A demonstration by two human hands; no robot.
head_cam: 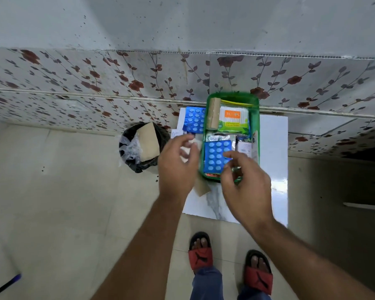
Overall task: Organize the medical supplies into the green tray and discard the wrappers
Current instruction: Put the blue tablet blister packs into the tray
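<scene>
The green tray stands on a white marble-look board. It holds a brown roll, a cotton swab pack, silver foil strips, a small white box and a blue blister pack. My right hand is over the tray's near end, fingertips pinching that pack's right edge. My left hand is just left of the tray, its blurred fingers closed around a white wrapper. A second blue blister pack lies outside the tray on its left, on white papers.
A round bin with a black liner stands on the floor left of the board, with clear plastic and a brown card piece inside. Brown paper lies under my left hand. A flowered tiled wall is behind. My sandalled feet are below.
</scene>
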